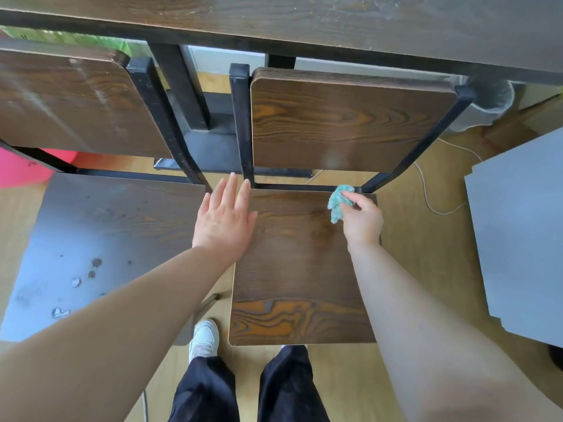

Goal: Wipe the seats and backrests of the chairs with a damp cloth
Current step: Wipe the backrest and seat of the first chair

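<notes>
Cloth (336, 204) at the seat (298, 269) far right corner | my right grip (362, 220) pinched it, bunched | left grip (224, 214) flat, fingers apart, over far left edge | best: spread cloth, overlap strokes far-to-near, then backrest (350, 123)

camera: one, worn on the person's head | faces: forward and steeply down | nearness: close above the right chair seat (301, 269) | near edge: shoe (204, 336) on the floor (426, 254) | far edge: surface (304, 19) | wide-angle bend at the sides
</notes>
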